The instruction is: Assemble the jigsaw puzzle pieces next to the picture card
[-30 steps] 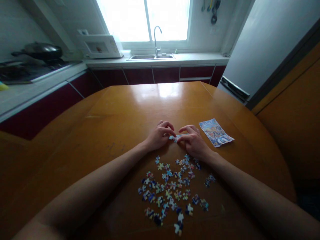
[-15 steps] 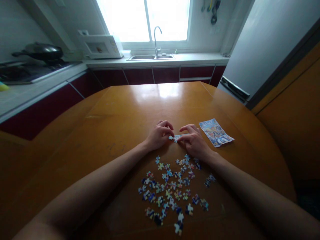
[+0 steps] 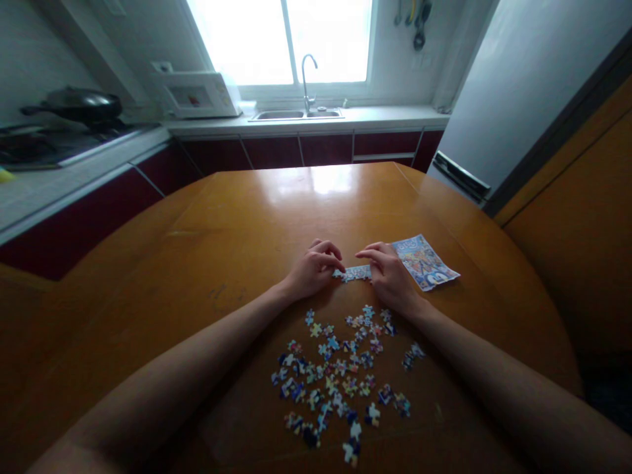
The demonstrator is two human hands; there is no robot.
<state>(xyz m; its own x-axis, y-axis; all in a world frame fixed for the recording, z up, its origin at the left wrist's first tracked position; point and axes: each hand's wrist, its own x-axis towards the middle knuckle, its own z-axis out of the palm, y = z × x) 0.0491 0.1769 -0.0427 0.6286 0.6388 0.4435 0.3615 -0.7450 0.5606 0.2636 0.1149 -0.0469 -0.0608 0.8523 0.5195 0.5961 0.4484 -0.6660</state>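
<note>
Two bare hands frame a joined strip of jigsaw pieces (image 3: pixel 357 272) on a wooden counter (image 3: pixel 237 230) in a kitchen.
The left hand (image 3: pixel 312 271) curls its fingers at the strip's left end; whether it grips the strip cannot be told. The right hand (image 3: pixel 391 278), loosely open with its index finger extended, sits at the opposite end, just beside a printed picture sheet (image 3: pixel 428 263). Loose puzzle pieces (image 3: pixel 332 384) lie scattered between the forearms, nearer the wearer than the strip. Beyond stands a sink (image 3: pixel 280 115) beneath a bright window (image 3: pixel 328 39).
</note>
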